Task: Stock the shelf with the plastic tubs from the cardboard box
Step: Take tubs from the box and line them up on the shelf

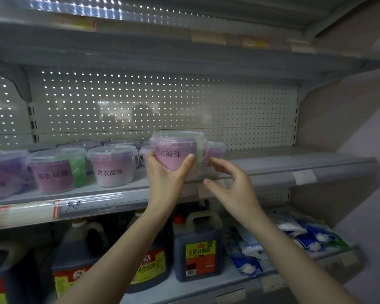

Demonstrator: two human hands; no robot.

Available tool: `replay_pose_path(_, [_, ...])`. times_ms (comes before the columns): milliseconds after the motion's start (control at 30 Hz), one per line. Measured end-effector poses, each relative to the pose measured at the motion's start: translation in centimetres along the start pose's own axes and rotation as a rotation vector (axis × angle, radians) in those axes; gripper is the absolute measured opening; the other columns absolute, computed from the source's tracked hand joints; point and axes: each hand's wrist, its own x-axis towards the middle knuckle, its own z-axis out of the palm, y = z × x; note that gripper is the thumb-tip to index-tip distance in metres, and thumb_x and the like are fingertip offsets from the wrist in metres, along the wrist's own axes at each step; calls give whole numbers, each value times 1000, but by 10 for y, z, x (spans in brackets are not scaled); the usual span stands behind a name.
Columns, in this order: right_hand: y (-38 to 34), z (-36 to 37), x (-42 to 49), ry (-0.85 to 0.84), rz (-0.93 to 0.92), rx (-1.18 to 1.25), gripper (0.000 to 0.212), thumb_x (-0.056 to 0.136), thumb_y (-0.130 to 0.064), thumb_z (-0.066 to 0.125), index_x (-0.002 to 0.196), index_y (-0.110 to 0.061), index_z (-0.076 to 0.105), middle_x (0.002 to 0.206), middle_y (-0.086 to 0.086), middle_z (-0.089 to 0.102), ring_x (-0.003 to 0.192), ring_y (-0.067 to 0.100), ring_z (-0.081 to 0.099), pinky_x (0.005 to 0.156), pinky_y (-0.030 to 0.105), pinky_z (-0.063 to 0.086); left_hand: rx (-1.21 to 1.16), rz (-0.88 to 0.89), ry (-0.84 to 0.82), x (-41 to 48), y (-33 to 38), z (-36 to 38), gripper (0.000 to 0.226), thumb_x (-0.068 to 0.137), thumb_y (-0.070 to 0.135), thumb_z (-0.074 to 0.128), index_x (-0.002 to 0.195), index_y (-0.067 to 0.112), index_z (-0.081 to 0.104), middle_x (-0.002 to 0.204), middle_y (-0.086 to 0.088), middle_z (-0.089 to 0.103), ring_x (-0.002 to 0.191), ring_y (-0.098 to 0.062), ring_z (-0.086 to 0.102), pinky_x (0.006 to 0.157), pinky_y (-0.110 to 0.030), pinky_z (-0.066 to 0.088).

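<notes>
My left hand (166,172) grips a clear plastic tub (176,150) with a pink label and a clear lid, held at the front edge of the grey middle shelf (294,170). My right hand (230,185) hovers just right of it, fingers spread and empty, in front of another tub (214,153) standing on the shelf. More tubs of the same kind fill the shelf's left side: one (113,166) just left of my hand, one (55,172) with green beads beside pink, and several behind. The cardboard box is out of view.
The right part of the middle shelf holds nothing. A perforated back panel (162,102) closes the rear and another shelf hangs overhead. Below stand dark soy sauce jugs (198,249) and blue-white bags (294,238). A wall borders the right side.
</notes>
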Motion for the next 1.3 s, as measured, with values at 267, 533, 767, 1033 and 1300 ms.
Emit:
replay_pose_path(267, [9,-7,1,-27,64,83,78,67,-33,83,134,-28,45,128,-17,53,121,-1,49,101,24,42,-73,24,-255,-8,-3,10,45,98,37,34,136,14,38,116,15,50,107,6,49,98,-21,44])
replay_pose_path(533, [21,-29,19,99,188,158,82,58,-25,90,125,-23,43,117,-11,57,103,0,57,86,23,53,-165,-1,-391,-8,-3,20,33,100,35,30,127,25,46,134,9,51,125,-10,50,101,-29,43])
replay_pose_path(767, [32,-47,33,197,167,235,77,58,-15,89,121,-26,46,110,-12,60,98,0,61,75,12,53,-49,125,-440,8,2,34,22,99,29,40,116,39,49,123,18,55,112,0,56,87,-20,47])
replay_pose_path(1033, [56,-86,68,305,190,259,73,60,-13,87,121,-21,47,109,-10,60,98,2,60,74,14,52,350,270,-278,39,-6,26,22,94,15,53,111,27,59,115,5,57,90,5,53,71,-2,36])
replay_pose_path(1300, [78,-111,105,254,222,147,83,62,-17,87,133,-15,43,113,-7,56,95,5,59,70,11,45,659,416,-390,46,-11,45,37,91,18,57,128,16,55,130,1,52,114,-16,51,90,-19,33])
